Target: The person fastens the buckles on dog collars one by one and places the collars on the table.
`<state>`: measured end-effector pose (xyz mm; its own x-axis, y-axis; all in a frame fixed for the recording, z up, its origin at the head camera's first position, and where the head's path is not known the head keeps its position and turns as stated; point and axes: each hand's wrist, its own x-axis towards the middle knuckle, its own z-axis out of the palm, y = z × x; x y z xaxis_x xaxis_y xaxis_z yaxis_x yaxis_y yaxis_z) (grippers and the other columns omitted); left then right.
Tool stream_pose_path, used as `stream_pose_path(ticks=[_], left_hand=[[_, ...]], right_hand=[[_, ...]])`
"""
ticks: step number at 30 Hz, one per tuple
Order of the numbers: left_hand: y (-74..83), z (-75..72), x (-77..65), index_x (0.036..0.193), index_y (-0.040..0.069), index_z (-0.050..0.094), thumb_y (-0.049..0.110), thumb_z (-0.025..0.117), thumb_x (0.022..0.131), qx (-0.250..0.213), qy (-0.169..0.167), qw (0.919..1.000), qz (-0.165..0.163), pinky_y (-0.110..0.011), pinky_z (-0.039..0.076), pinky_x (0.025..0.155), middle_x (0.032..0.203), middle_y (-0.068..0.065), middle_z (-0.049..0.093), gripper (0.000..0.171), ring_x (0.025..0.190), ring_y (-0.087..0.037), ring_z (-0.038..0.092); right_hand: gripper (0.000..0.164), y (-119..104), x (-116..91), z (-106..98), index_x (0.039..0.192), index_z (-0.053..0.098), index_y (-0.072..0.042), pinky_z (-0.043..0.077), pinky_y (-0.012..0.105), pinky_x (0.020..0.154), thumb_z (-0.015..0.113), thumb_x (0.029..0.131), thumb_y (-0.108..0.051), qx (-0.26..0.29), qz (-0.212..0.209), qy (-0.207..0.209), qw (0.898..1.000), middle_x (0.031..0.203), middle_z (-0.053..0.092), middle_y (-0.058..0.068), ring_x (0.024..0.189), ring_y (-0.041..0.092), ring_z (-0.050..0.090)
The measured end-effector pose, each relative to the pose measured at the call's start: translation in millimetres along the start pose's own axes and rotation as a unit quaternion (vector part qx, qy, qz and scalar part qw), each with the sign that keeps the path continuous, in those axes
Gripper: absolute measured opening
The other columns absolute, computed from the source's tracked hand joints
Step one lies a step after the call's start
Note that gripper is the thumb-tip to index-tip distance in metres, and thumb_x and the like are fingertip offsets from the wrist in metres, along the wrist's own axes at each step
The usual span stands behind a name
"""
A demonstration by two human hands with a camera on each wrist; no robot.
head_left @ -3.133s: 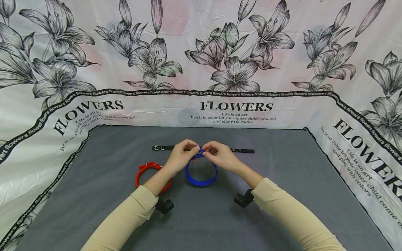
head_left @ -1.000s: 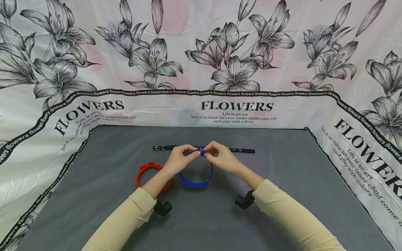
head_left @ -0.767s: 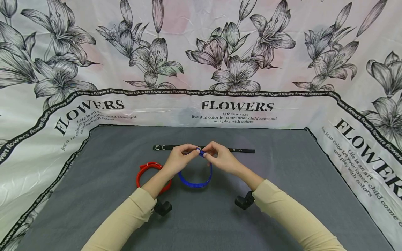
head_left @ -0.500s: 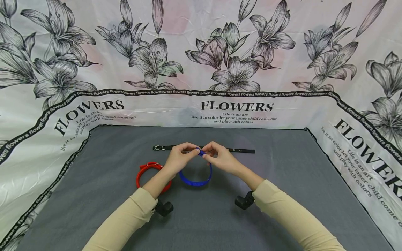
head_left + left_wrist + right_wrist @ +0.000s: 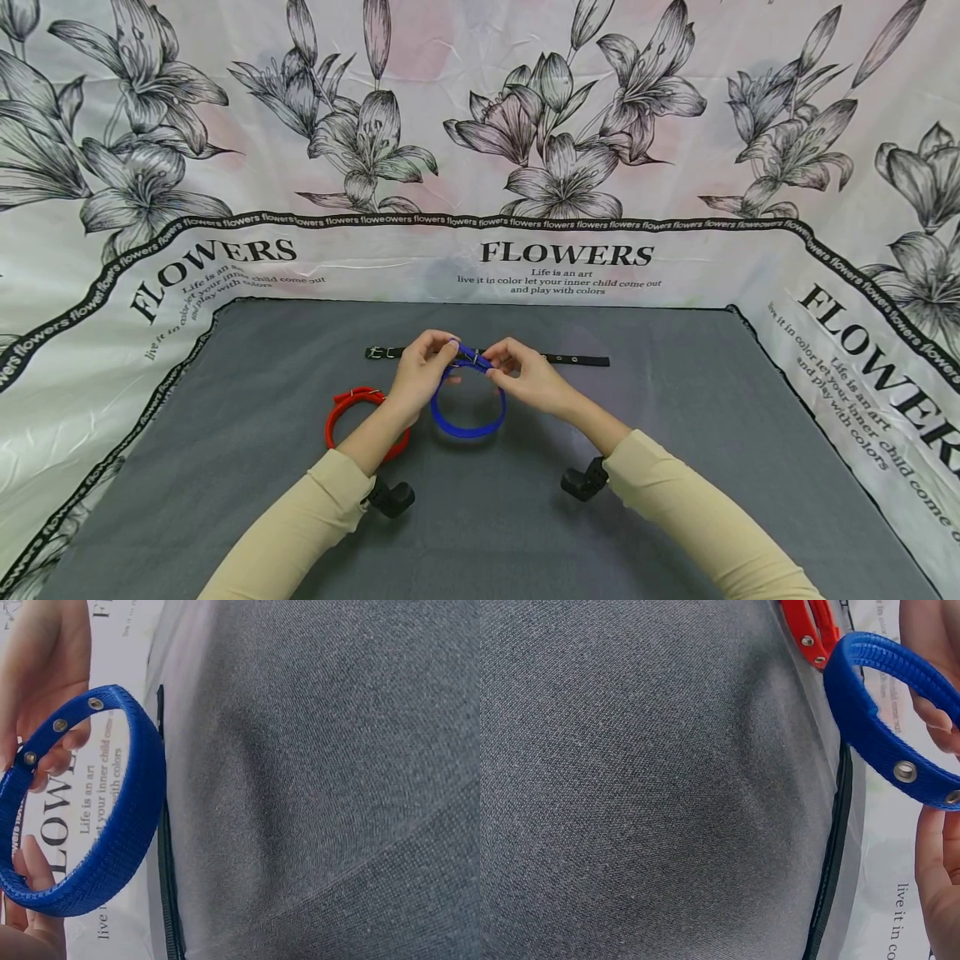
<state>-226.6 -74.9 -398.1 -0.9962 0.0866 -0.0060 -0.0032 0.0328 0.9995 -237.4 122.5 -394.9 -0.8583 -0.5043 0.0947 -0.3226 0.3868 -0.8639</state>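
We see the red collar (image 5: 330,423) left of our left grip (image 5: 422,375), which pinches the blue collar (image 5: 468,432), centred between both grips; our right grip (image 5: 531,377) pinches it beside its buckle (image 5: 476,359). Behind, the black strap (image 5: 576,360) extends rightward.

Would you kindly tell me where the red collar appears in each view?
Head: the red collar lies left of centre, partly hidden by the left forearm.
Left wrist: not visible.
Right wrist: cut off at the top edge, right of centre.
Shared landmark: the blue collar, in all three.
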Motion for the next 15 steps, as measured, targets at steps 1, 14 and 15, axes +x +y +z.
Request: stream_pose_path(ticks=[1,14,15], left_hand=[[0.1,0.3,-0.1,0.112,0.006,0.055,0.023,0.051,0.096,-0.005,0.003,1.0000,-0.003,-0.039,0.054,0.075,0.102,-0.010,0.057,0.024,0.092,-0.022,0.060],[-1.4,-0.3,1.0,0.112,0.005,0.045,0.024,0.041,0.099,-0.063,0.017,0.9977,0.015,-0.045,0.053,0.078,0.112,-0.013,0.057,0.023,0.096,-0.024,0.061],[-1.1,-1.1,1.7,0.112,0.005,0.044,0.024,0.040,0.100,-0.072,0.021,0.9970,0.016,-0.046,0.052,0.078,0.113,-0.014,0.057,0.023,0.095,-0.024,0.060]], right_hand=[[0.020,3.0,0.8,0.2,0.112,0.054,-0.008,0.049,0.033,0.065,0.056,0.092,-0.013,0.000,0.000,-0.001,1.000,0.095,0.056,0.006,0.075,0.020,0.057],[0.022,4.8,0.5,0.0,0.114,0.053,-0.009,0.050,0.039,0.067,0.055,0.092,-0.014,0.010,0.006,-0.011,1.000,0.098,0.056,0.015,0.079,0.029,0.058],[0.022,4.9,0.4,0.2,0.114,0.053,-0.010,0.050,0.037,0.066,0.055,0.092,-0.014,0.003,0.007,-0.010,1.000,0.098,0.056,0.012,0.079,0.025,0.058]])
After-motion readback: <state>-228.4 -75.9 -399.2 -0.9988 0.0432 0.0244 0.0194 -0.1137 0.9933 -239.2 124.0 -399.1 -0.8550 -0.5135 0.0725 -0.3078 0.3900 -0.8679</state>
